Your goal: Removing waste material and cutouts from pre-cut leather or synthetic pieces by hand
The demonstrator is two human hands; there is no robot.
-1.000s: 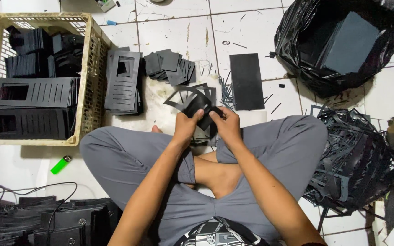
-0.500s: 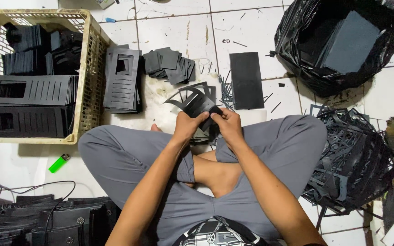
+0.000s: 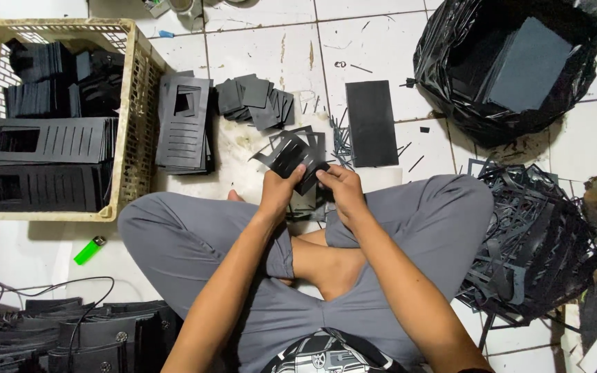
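Note:
I sit cross-legged on a white tiled floor. My left hand and my right hand both grip a black die-cut sheet with slots cut in it, held just above my knees. The left thumb presses on the sheet's lower left part; the right fingers pinch its lower right edge. Thin black offcut strips lie on the floor right behind the sheet.
A beige plastic crate at the left holds stacked black cut sheets. Beside it lie a stack of slotted sheets, small black squares and a black rectangle. A black bag stands at top right, a scrap pile at right, a green lighter at left.
Both hands have stayed on the sheet, shifting their grip slightly on it. The view has tilted a little; nothing else has moved.

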